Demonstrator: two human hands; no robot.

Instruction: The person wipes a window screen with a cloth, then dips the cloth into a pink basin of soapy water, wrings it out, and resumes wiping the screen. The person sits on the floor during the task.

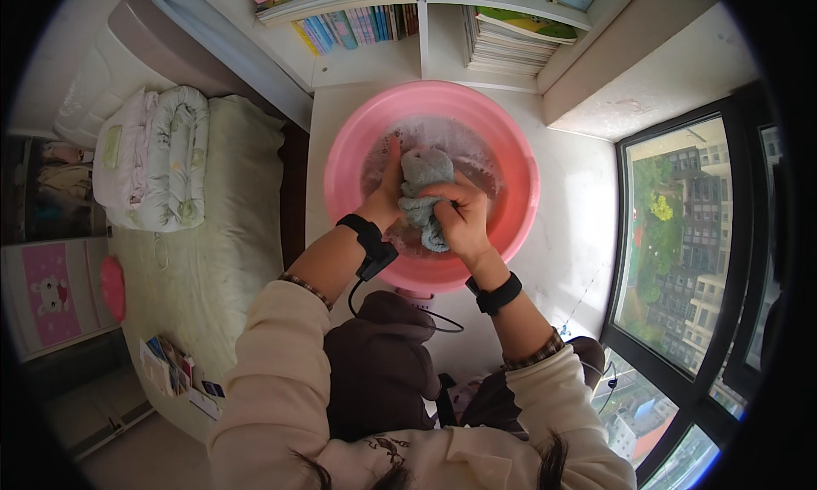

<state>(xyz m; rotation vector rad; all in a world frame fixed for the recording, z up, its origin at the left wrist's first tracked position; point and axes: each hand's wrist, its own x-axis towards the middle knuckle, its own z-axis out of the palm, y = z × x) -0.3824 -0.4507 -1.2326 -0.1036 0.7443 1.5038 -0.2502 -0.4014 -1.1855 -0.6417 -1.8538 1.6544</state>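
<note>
A pink plastic basin (524, 171) of sudsy water stands in front of me. Over the water my right hand (463, 218) grips a bunched, wet-looking grey-green cloth (426, 171), its fingers curled round the lower part. My left hand (385, 193) is at the cloth's left side, thumb or finger pointing up along it; the cloth hides the rest of its fingers, so its hold cannot be told. Black bands circle both wrists, and a cable runs from the left one.
Beyond the basin is a white shelf (367, 72) with books (364, 27) and stacked magazines (510, 46). A bed (236, 171) with folded quilts (179, 164) lies left. Right is a black-framed window (676, 234). My knees are close below the basin.
</note>
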